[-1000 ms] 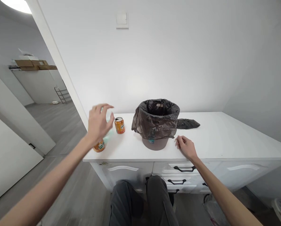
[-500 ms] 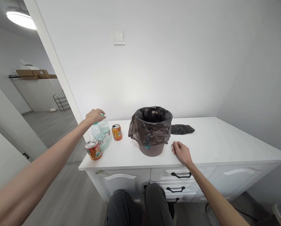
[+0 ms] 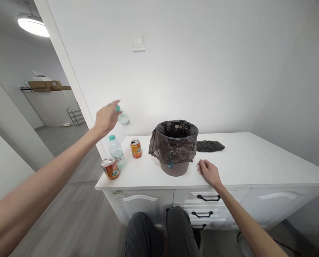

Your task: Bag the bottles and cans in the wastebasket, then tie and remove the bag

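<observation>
My left hand (image 3: 107, 116) grips a clear plastic bottle (image 3: 123, 119) by its green cap and holds it up in the air, above the left end of the white cabinet. The bottle is tilted, and part of it is behind my fingers. Below stands a second green-capped bottle (image 3: 116, 150), upright. An orange can (image 3: 111, 169) is in front of it, and another orange can (image 3: 136, 149) stands to its right. My right hand (image 3: 209, 172) rests on the cabinet top, fingers curled with nothing in them. Close to its left is a trash can (image 3: 175, 169) lined with a dark plastic bag (image 3: 172, 150).
A folded black plastic bag (image 3: 210, 146) lies behind my right hand. The white cabinet top (image 3: 268, 164) runs along the wall, with black drawer handles (image 3: 209, 198) below its front edge. A doorway opens at the left.
My left hand has lifted the rear bottle by its cap off the cabinet top, raising it well above the other bottle. My right hand has stayed in place. The view has shifted slightly.
</observation>
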### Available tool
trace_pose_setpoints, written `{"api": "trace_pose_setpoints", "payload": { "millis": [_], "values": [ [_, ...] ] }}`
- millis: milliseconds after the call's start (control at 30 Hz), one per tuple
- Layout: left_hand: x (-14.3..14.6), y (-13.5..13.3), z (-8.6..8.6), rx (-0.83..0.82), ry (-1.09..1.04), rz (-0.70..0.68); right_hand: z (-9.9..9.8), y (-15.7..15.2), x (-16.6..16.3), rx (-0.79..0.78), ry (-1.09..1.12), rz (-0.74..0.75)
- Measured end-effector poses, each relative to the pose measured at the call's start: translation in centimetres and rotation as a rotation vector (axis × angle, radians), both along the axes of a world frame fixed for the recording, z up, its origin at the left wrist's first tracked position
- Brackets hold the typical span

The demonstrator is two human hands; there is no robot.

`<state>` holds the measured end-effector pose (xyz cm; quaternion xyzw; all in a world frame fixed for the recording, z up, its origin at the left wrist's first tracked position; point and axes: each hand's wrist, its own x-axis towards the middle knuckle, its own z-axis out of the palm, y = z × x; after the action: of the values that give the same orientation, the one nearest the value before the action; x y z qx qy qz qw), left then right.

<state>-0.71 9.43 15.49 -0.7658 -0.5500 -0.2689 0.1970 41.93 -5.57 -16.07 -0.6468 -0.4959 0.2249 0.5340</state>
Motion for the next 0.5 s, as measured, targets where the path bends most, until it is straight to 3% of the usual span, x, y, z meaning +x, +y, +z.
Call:
{"api": "trace_pose_setpoints", "payload": {
  "millis": [100, 233, 367, 500],
  "values": [
    [1.9, -3.3, 3.9, 0.264, -0.142, -0.287, -0.4, 0.2, 0.2, 0.008, -0.018, 0.002],
    [6.8, -10.8, 7.3, 0.332, -0.199, -0.537, -0.9, 0.5, 0.6, 0.013, -0.026, 0.004],
    [11.0, -16.9, 7.7, 0.288, -0.152, -0.663, -1.1, 0.6, 0.8, 0.003, -0.026, -0.005],
    [13.2, -17.7, 6.2, 0.152, -0.053, -0.701, -1.1, 0.8, 0.8, 0.011, -0.007, -0.004]
  ]
}}
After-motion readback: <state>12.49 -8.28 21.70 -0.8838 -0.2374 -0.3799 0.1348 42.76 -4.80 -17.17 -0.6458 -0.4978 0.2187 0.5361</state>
